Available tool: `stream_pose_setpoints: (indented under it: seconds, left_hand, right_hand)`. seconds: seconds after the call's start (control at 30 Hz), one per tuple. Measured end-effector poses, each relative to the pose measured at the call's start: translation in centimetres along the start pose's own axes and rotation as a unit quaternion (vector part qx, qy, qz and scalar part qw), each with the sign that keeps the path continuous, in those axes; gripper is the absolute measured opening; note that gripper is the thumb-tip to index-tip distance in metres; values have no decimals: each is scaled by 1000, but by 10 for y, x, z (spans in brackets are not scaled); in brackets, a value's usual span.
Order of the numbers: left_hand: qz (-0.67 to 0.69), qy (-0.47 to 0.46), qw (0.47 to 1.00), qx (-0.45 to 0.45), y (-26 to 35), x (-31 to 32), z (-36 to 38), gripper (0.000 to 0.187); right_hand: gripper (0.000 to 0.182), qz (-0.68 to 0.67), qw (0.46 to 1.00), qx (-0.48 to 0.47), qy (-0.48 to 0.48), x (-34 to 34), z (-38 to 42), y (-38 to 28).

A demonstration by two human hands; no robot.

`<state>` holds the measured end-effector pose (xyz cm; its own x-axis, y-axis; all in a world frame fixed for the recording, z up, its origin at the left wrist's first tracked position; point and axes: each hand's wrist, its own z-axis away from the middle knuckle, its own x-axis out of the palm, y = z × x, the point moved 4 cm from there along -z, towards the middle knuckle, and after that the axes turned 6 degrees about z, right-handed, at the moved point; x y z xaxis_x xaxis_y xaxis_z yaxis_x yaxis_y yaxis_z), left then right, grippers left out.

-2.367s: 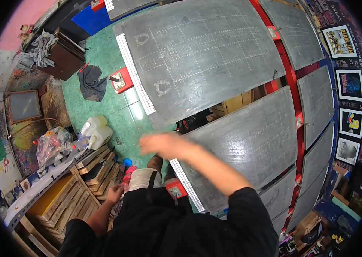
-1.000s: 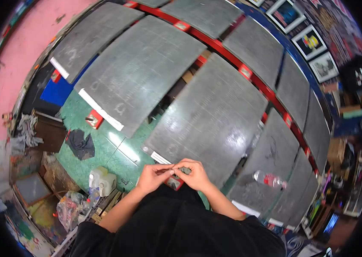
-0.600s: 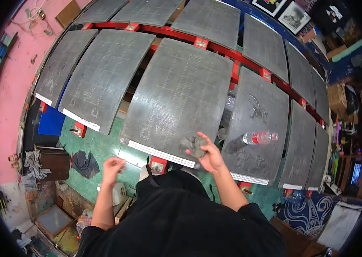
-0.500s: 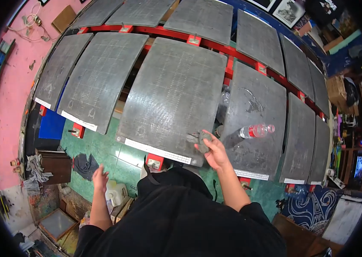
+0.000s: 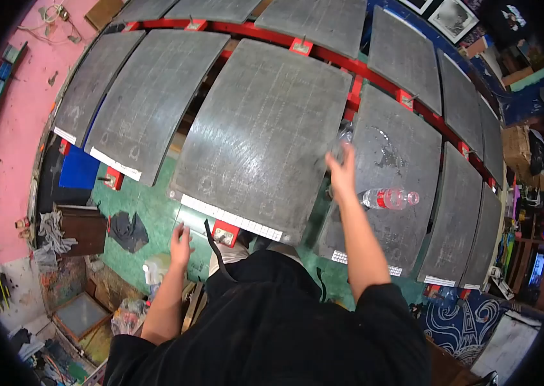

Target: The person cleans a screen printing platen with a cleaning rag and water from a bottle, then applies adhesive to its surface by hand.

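My right hand (image 5: 342,174) reaches over the right edge of the middle grey board (image 5: 259,128), fingers pointing away from me. Motion blurs its fingertips, and whether the grey rag is still in them is not visible. To its right, a clear plastic bottle with a red label (image 5: 389,198) lies on its side on the neighbouring grey board (image 5: 407,138), below a wet streak. My left hand (image 5: 182,248) hovers near the middle board's front left corner, fingers loosely apart and nothing in them. A white printed strip (image 5: 230,219) runs along that board's front edge.
More grey boards stand in two rows on a red metal frame (image 5: 252,44). A dark cloth (image 5: 128,231) lies on the green floor, near a whitish jug (image 5: 156,267). Grey rags (image 5: 56,235) hang beside a brown cabinet (image 5: 82,231) at left.
My right hand has moved away from me, off the middle board's front right corner, where it held a grey rag. My left hand has shifted right and slightly forward. The view has tilted slightly.
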<state>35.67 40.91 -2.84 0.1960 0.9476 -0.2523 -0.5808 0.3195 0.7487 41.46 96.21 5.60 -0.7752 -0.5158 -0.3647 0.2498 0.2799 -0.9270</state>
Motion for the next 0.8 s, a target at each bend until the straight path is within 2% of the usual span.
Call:
stream_pose_setpoints:
  seconds: [0.03, 0.1, 0.17, 0.2, 0.23, 0.3, 0.37, 0.4, 0.43, 0.47, 0.5, 0.53, 0.57, 0.6, 0.63, 0.67, 0.7, 0.77, 0.8]
  left_hand:
    - [71, -11, 997, -35, 36, 25, 15, 71]
    - [90, -40, 994, -41, 42, 49, 8, 78]
    - [151, -39, 984, -86, 46, 68, 6, 80]
    - [184, -20, 977, -108, 43, 73, 1, 75]
    - [221, 6, 968, -119, 37, 75, -8, 80]
    - [312, 84, 937, -132, 30, 76, -32, 80]
    - [386, 158, 895, -156, 52, 80, -49, 83]
    - [446, 119, 875, -148, 59, 79, -66, 84]
    - [504, 80, 849, -138, 63, 80, -79, 86]
    - [509, 80, 845, -144, 68, 87, -87, 86]
    - [524, 80, 842, -98, 79, 91, -97, 90]
    - [534, 82, 840, -55, 90, 93, -101, 93]
    - [529, 84, 842, -63, 93, 97, -99, 93]
    - [502, 187, 840, -87, 98, 99, -93, 95]
    - [469, 286, 829, -109, 106, 101, -87, 98]
    - [428, 344, 823, -147, 111, 101, -82, 104]
    - [426, 346, 823, -149, 111, 100, -82, 104]
    - [385, 370, 822, -199, 111, 99, -85, 109]
    - [381, 372, 822, -201, 111, 98, -84, 109]
  right_hand:
    - [62, 97, 992, -85, -2, -2, -31, -16]
    - [53, 194, 972, -123, -42, 7, -87, -8]
    - [49, 229, 961, -137, -72, 20, -106, 9]
    - [46, 259, 950, -153, -88, 29, -106, 15]
    - [46, 261, 950, -144, -96, 32, -92, 13]
    - [43, 349, 899, -251, -80, 27, -47, -1]
    - [31, 386, 827, -374, -164, 10, 23, -3]
    - [29, 374, 846, -223, -307, 1, 68, 28]
    - [29, 344, 840, -281, -312, -12, 111, 10]
    - [30, 319, 844, -286, -322, -21, 137, -1]
    - [32, 289, 852, -275, -338, -26, 148, -10]
    - [39, 278, 867, -278, -306, -26, 148, -7]
    - [47, 265, 883, -273, -276, -28, 153, -3]
    - [47, 265, 884, -266, -277, -16, 150, -16]
    - [56, 298, 895, -250, -220, 0, 132, -43]
    - [65, 331, 899, -234, -165, 7, 118, -55]
    - [65, 331, 899, -232, -168, 13, 111, -47]
    - [77, 347, 837, -288, -311, 37, 106, -28]
    - [77, 346, 837, -284, -314, 43, 102, -29]
